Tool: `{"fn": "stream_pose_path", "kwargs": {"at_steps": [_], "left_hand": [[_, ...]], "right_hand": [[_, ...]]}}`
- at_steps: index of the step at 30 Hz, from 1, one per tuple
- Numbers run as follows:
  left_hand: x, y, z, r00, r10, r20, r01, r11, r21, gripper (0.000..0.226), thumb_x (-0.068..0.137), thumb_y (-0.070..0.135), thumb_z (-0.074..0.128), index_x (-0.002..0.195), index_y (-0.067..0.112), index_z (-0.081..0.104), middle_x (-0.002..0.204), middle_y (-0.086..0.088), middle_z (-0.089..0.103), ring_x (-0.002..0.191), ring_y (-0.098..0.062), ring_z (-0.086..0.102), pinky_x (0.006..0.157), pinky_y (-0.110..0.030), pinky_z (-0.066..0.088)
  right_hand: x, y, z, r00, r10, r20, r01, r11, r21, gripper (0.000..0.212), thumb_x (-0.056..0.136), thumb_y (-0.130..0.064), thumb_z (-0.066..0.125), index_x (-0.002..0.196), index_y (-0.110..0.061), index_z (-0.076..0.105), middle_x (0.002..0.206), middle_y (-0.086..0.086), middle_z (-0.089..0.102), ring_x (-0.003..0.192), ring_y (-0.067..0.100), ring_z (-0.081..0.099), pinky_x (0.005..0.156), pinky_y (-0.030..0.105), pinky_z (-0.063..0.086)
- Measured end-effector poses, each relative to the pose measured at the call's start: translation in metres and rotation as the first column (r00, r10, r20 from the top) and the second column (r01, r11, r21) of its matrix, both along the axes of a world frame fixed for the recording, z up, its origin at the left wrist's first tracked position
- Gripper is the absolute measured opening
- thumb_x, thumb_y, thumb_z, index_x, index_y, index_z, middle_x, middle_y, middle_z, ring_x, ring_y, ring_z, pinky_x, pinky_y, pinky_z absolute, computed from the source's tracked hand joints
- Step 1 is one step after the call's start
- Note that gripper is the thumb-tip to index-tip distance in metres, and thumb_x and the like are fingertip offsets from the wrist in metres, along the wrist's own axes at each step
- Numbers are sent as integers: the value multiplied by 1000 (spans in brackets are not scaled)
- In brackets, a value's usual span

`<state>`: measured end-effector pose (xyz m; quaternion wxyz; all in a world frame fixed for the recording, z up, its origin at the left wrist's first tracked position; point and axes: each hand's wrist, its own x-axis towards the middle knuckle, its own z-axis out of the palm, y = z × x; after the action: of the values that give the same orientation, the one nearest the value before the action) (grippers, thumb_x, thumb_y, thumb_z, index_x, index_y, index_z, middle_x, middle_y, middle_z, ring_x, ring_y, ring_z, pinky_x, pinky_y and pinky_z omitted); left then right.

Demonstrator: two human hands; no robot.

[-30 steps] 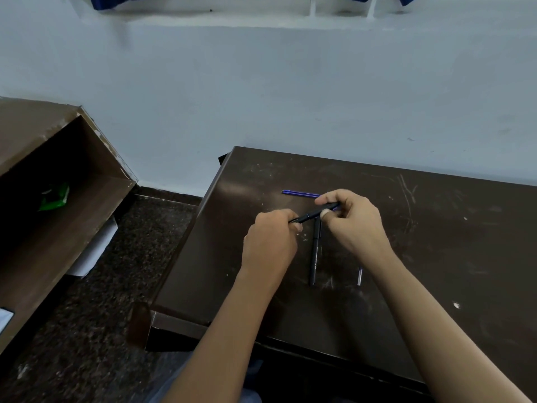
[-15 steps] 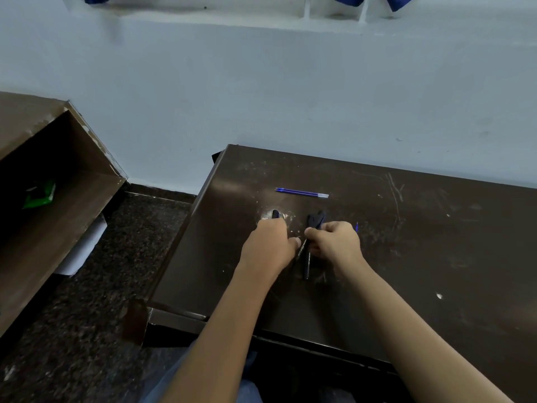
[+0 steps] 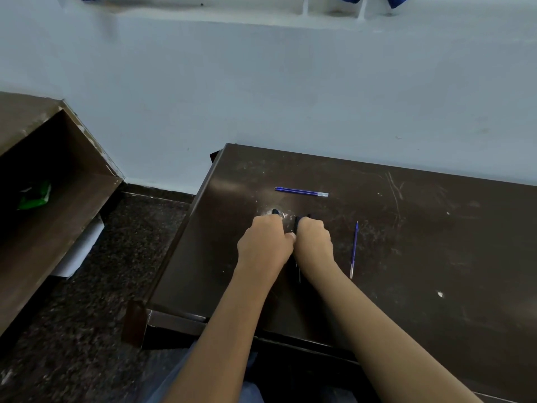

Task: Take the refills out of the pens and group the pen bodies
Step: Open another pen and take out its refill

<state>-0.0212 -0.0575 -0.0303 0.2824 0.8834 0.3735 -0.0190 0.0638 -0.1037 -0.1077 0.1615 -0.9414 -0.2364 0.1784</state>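
Two hands, left (image 3: pixel 266 245) and right (image 3: pixel 313 242), knuckles up and touching at mid-desk, fingers curled over dark pen bodies (image 3: pixel 297 221) of which only short black ends and a thin tip near the wrists show; count and exact grip impossible to tell. Two slim blue refills loose on the scuffed, glossy dark-brown desk (image 3: pixel 436 257): far refill (image 3: pixel 301 191) crosswise beyond the hands, near refill (image 3: pixel 354 250) lengthwise just right of the right hand.

Desk (image 3: pixel 436 257): dark wood-look top, semi-glossy, scratched and scuffed. Refills (image 3: pixel 302 191): blue translucent plastic, smooth. Wall (image 3: pixel 261 97): matt paint. Floor (image 3: pixel 87 330): speckled stone.
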Motion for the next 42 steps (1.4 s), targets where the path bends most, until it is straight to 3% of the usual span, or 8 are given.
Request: {"fn": "stream_pose_path", "kwargs": {"at_steps": [6, 11, 16, 23, 42], "left_hand": [[0, 2, 1, 999, 28, -30, -26, 999, 38, 29, 93, 26, 53, 119, 15, 58, 110, -6, 62, 78, -12, 49, 68, -26, 40], [-1, 4, 1, 999, 31, -20, -31, 999, 28, 27, 93, 25, 53, 117, 14, 58, 110, -6, 62, 80, -13, 53, 70, -26, 42], [-1, 3, 0, 999, 34, -20, -33, 999, 21, 26, 93, 27, 54, 115, 14, 59, 107, -5, 63, 81, -14, 55, 69, -27, 41], [-1, 4, -1, 999, 40, -21, -40, 999, 34, 25, 92, 28, 54, 112, 15, 61, 102, -4, 64, 75, -11, 52, 66, -27, 40], [-2, 5, 1, 997, 68, -48, -67, 997, 40, 28, 93, 28, 54, 116, 13, 60, 107, -6, 65, 92, -20, 64, 71, -29, 45]], "right_hand": [[0, 1, -7, 997, -38, 60, 36, 999, 25, 20, 90, -12, 60, 109, -8, 54, 103, 11, 63, 92, 27, 66, 76, 40, 58], [-6, -6, -12, 970, -117, 211, 110, 993, 48, 20, 91, -21, 57, 107, -10, 53, 108, 11, 56, 98, 28, 58, 74, 36, 51], [-6, -12, -15, 976, -180, 121, 164, 978, 129, 35, 92, -27, 57, 118, -9, 45, 116, 14, 50, 102, 32, 58, 74, 39, 50], [-7, -13, -14, 974, -223, 49, 209, 957, 203, 33, 93, -26, 56, 118, -8, 46, 115, 14, 53, 97, 32, 61, 79, 46, 54], [-16, -24, -21, 976, -203, 78, 178, 952, 250, 23, 91, -22, 57, 108, -7, 51, 106, 11, 54, 93, 27, 57, 75, 41, 52]]}}
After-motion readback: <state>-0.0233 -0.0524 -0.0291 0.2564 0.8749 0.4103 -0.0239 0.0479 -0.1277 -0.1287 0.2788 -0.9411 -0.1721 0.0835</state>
